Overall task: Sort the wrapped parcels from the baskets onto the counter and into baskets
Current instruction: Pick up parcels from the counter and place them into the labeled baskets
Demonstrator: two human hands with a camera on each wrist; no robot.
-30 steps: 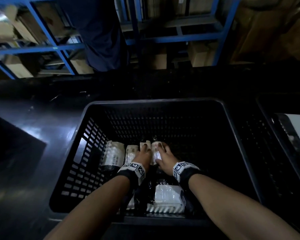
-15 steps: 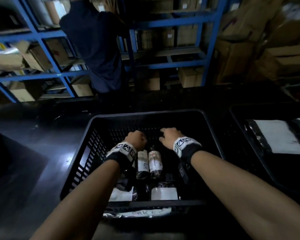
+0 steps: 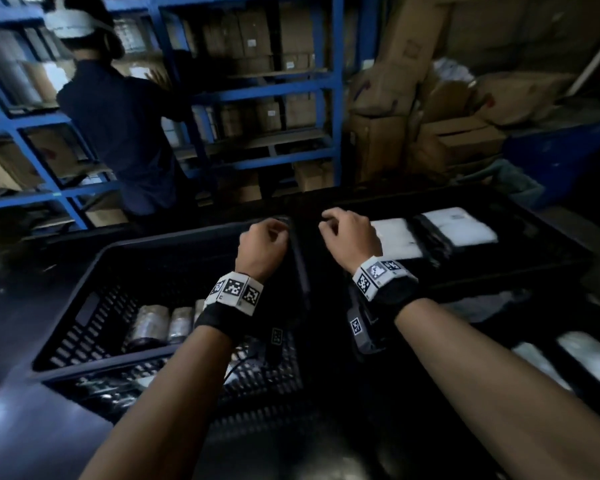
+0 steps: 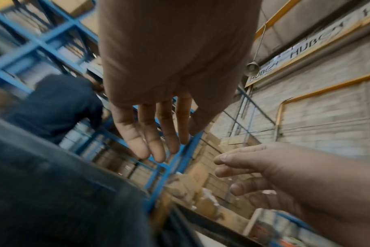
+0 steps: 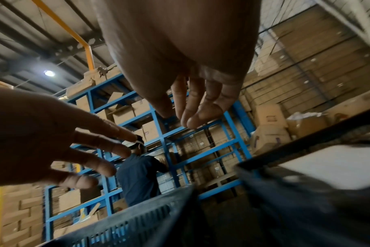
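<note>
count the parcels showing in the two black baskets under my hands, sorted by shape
roll-shaped parcels in the left basket: 2 plainly showing; more may hide behind the arm
flat white parcels in the right basket: 2
total: 4 in plain view

You can read very little here. Look in the left wrist view at the long pale banner strip with a yellow frame (image 4: 302,51), high on the block wall: it carries the dark letters "HUB", repeated several times along its length, and the letters after them are too blurred to make out. Just below the low end of that banner hangs a small grey bell-shaped lamp (image 4: 252,68). The labels on the cartons and parcels are unreadable.
</note>
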